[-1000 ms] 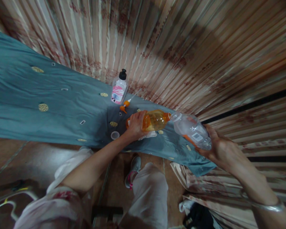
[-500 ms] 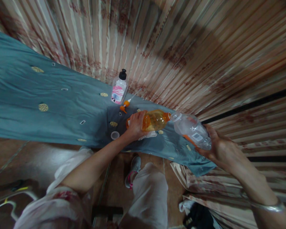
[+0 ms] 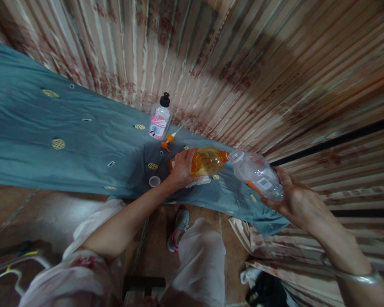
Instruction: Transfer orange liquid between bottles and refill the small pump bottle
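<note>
My left hand point(image 3: 183, 167) is wrapped round an orange see-through bottle point(image 3: 209, 161), which lies sideways with its neck pointing right. My right hand point(image 3: 289, 194) grips a clear plastic bottle point(image 3: 259, 175) by its base; it has a label with a barcode and is tilted, its neck to the upper left. The two mouths meet or nearly meet; I cannot tell whether they touch. An orange pump top point(image 3: 168, 142) lies just behind my left hand. Under the orange bottle shows a white crumpled piece point(image 3: 200, 181), partly hidden.
A clear bottle with a black cap and pink label point(image 3: 160, 123) stands near the curtain point(image 3: 211, 76). A small round translucent cap point(image 3: 154, 181) rests near the front edge of the blue-green cloth point(image 3: 92, 145). Dark bars point(image 3: 336, 140) run across the right side.
</note>
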Motion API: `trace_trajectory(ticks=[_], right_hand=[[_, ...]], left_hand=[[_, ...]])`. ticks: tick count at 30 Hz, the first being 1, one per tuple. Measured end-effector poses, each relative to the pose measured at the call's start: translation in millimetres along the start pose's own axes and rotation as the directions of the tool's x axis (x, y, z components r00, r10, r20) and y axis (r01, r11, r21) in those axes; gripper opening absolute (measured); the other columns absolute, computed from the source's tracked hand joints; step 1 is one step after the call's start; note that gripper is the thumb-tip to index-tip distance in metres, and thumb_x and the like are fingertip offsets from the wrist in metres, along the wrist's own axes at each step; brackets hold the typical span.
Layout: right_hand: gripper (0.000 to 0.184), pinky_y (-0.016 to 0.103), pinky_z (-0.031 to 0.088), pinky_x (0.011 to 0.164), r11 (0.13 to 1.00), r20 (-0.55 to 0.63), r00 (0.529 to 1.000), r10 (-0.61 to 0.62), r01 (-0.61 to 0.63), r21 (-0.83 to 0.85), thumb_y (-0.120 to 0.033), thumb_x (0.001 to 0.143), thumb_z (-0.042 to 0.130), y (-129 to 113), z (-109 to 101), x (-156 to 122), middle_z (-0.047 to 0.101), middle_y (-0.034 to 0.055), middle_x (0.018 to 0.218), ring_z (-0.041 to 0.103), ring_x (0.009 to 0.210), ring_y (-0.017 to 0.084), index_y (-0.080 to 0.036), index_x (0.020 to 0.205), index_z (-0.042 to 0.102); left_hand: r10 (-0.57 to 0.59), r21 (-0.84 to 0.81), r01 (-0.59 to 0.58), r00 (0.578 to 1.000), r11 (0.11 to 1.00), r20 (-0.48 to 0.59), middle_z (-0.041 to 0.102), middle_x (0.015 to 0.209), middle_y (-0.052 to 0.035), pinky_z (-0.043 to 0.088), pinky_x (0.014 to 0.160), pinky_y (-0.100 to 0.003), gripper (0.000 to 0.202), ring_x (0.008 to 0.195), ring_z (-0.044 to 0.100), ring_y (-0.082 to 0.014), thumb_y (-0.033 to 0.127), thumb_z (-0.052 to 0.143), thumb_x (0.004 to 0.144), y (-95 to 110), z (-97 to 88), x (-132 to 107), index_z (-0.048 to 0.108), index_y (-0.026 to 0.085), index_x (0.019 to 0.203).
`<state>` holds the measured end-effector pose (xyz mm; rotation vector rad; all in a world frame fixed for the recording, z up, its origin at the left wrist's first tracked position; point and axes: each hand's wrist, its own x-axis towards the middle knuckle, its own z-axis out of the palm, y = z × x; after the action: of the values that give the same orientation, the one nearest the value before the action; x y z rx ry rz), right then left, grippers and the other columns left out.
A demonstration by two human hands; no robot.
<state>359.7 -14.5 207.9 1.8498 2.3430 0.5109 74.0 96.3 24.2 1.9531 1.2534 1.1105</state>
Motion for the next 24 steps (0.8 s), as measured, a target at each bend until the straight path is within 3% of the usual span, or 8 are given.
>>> trace_trajectory(ticks=[5,13,20,24], right_hand=[[0.076,0.046,0.059,0.066,0.999,0.011,1.0,0.02,-0.02,0.044,-0.051,0.086,0.062,-1.8,7.3,-0.8,0.075,0.0188,0.098,0.074,0.08,0.039,-0.008,0.147,0.047],[0.087,0.043,0.057,0.062,0.967,0.063,0.981,0.183,-0.192,0.169,-0.052,0.081,0.067,-17.9,26.0,-4.7,0.078,0.0184,0.099,0.075,0.076,0.037,-0.008,0.153,0.044],[0.098,0.043,0.058,0.068,0.879,0.115,0.934,0.338,-0.357,0.315,-0.062,0.073,0.071,-41.5,51.7,-8.0,0.08,0.0173,0.099,0.077,0.085,0.039,-0.008,0.151,0.047],[0.099,0.043,0.057,0.07,0.782,0.157,0.88,0.448,-0.47,0.41,-0.064,0.068,0.075,-59.4,67.9,-10.2,0.08,0.0154,0.098,0.076,0.084,0.038,-0.011,0.148,0.05]], left_hand=[[-0.011,-0.006,0.011,1.0,1.0,0.001,0.062,0.144,-0.0199,0.044,0.115,-0.06,0.091,0.136,0.057,-0.0403,0.03,0.083,0.062,-0.5,0.0,0.9,0.048,0.018,0.145],[-0.017,-0.016,0.017,1.0,1.0,0.006,0.06,0.145,-0.0202,0.043,0.116,-0.058,0.094,0.136,0.056,-0.0401,0.029,0.084,0.06,-5.0,-0.6,1.6,0.046,0.016,0.145],[-0.012,-0.007,0.012,1.0,1.0,0.0,0.059,0.145,-0.0215,0.042,0.115,-0.06,0.095,0.135,0.057,-0.0412,0.033,0.086,0.061,-9.0,0.5,1.8,0.044,0.015,0.145],[-0.006,0.003,0.006,1.0,1.0,0.017,0.057,0.146,-0.021,0.039,0.118,-0.059,0.098,0.136,0.055,-0.0401,0.035,0.087,0.061,-8.8,1.1,1.1,0.043,0.014,0.147]])
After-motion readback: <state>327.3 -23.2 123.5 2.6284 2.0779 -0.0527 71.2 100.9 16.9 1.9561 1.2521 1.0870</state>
